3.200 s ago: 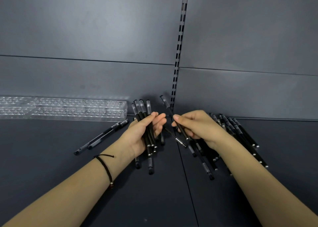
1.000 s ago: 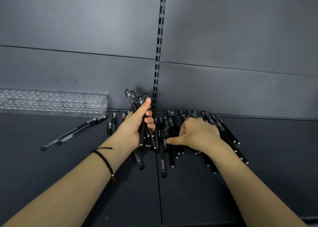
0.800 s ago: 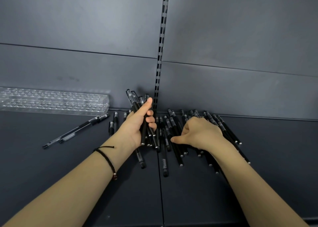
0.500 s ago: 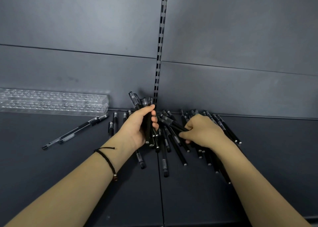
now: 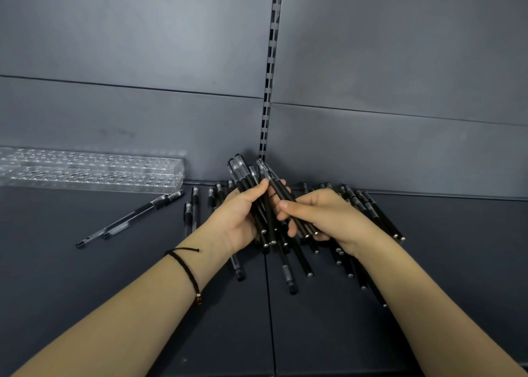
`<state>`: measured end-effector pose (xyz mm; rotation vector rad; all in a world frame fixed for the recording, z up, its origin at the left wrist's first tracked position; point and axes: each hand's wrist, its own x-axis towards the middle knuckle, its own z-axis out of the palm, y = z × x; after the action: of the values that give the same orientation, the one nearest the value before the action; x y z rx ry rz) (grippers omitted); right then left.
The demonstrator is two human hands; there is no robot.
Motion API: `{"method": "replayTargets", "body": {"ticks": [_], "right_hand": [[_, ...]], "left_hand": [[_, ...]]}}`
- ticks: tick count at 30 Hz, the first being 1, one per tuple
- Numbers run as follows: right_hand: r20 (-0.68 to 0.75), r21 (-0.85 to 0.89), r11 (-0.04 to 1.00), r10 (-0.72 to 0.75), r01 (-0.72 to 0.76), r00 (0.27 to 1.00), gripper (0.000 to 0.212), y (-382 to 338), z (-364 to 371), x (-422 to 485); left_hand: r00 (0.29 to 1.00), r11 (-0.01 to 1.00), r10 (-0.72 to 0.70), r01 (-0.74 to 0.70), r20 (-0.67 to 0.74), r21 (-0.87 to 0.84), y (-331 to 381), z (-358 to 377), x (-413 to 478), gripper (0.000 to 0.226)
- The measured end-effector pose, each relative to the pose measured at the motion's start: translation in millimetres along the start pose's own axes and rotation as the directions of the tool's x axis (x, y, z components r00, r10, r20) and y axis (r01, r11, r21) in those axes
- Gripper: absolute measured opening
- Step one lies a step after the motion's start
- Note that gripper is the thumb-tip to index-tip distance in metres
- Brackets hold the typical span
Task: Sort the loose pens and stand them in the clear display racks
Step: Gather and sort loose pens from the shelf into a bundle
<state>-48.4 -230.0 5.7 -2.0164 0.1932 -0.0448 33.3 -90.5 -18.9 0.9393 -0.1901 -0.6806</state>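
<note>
Our right hand (image 5: pixel 323 216) is up off the pile (image 5: pixel 383 219) now, thumb and forefinger pinching one pen (image 5: pixel 281 192). Our left hand (image 5: pixel 240 219) still curls round the bundle (image 5: pixel 245 179), pen touching it.

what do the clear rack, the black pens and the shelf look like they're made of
Rack: looks like clear acrylic or similar plastic, glossy; its rows of holes show through it and the edges catch light.
Pens: probably plastic, matte black barrels with small silvery end caps.
Shelf: likely painted sheet metal, dark grey, smooth satin sheen, with a panel seam.
</note>
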Motion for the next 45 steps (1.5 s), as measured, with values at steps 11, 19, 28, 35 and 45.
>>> {"method": "replayTargets", "body": {"ticks": [11,19,28,35,45], "right_hand": [[0.047,0.076,0.997,-0.003,-0.001,0.999,0.029,1,6,2],[0.04,0.019,1.0,-0.023,0.022,0.999,0.05,-5,2,-2],[-0.105,-0.668,0.735,0.055,-0.111,0.993,0.034,4,-8,0],[-0.095,-0.772,0.623,0.078,-0.123,0.992,0.027,-2,-2,-4],[-0.159,-0.842,0.506,0.095,-0.185,0.983,0.032,-9,1,-9]], "left_hand": [[0.995,0.995,0.099,-0.1,0.016,0.025,0,3,-4,0.036],[0.988,0.987,0.15,-0.147,-0.044,0.065,4,1,1,0.027],[0.983,0.99,0.028,-0.052,-0.18,-0.129,14,-9,4,0.021],[0.99,0.998,-0.008,-0.002,-0.141,-0.071,11,-11,3,0.017],[0.978,1.0,-0.015,0.014,-0.21,-0.009,11,-12,2,0.017]]}}
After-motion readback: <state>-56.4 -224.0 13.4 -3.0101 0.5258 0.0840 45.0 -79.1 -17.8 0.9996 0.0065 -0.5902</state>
